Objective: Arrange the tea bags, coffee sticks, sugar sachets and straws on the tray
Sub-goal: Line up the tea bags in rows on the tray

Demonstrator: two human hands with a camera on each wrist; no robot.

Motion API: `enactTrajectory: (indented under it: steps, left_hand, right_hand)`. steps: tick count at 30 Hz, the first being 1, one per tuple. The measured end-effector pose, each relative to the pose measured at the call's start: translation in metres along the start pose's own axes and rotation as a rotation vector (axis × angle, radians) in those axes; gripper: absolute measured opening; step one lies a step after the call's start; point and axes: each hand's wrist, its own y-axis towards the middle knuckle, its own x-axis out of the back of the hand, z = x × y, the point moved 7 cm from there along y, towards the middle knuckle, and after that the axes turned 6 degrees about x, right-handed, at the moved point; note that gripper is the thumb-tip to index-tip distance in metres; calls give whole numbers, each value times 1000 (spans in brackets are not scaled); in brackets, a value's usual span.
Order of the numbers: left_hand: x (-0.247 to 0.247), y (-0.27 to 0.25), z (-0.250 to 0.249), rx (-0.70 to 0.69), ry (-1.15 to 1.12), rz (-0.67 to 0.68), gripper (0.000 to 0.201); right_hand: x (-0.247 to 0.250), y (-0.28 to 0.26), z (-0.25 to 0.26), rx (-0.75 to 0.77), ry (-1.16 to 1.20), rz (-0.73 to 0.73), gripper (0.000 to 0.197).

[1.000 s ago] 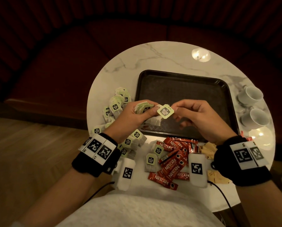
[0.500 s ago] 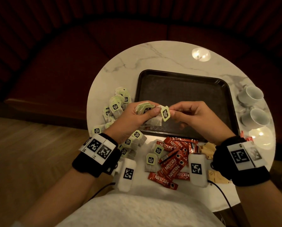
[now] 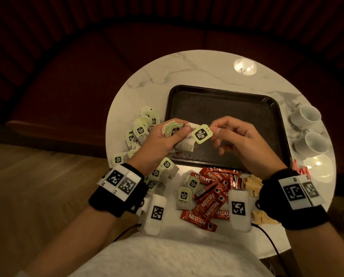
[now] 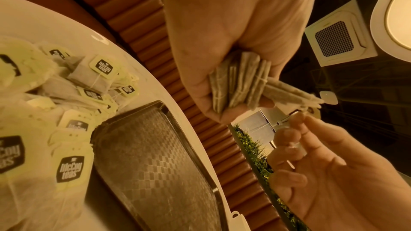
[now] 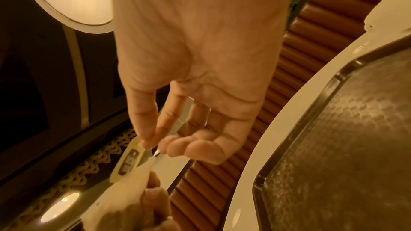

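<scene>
Tray point(image 3: 217, 100) bare; hands above hold tea bags point(image 3: 172, 129).

tray point(image 3: 223, 108): dark textured plastic; table point(image 3: 187, 70): glossy marble; tea bags point(image 3: 145, 126): matt paper

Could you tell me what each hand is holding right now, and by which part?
The left hand grips a stack of tea bags by their pouches. The right hand pinches one bag's paper tag at its edge.
</scene>
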Motion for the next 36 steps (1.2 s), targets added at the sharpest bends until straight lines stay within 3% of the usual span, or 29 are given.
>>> enactTrajectory:
  steps: [4,8,16,21,26,29,36]
  left_hand:
    - [-2,-1,0,7,-5,14,7]
    - [-5,-2,-2,0,2,24,8]
    - [-5,-3,-3,-17,-42,34,8]
    - [-11,-4,-6,-58,94,138,17]
    - [-12,-3,-10,-114,205,164,11]
    - [-14,-4,-11,-130,258,190,11]
    - [-9,-1,-8,-122,223,100,8]
  right_hand:
    - [-5,-1,1,0,85,5,22]
    - [-5,2,1,11,-18,-3,10]
    - [0,1,5,46,-162,-11,12]
    - [-2,1,6,52,-156,-1,11]
    - [-3,0,11,75,-163,12,23]
    - [-3,2,12,75,-208,25,17]
    - [1,3,9,22,-206,22,16]
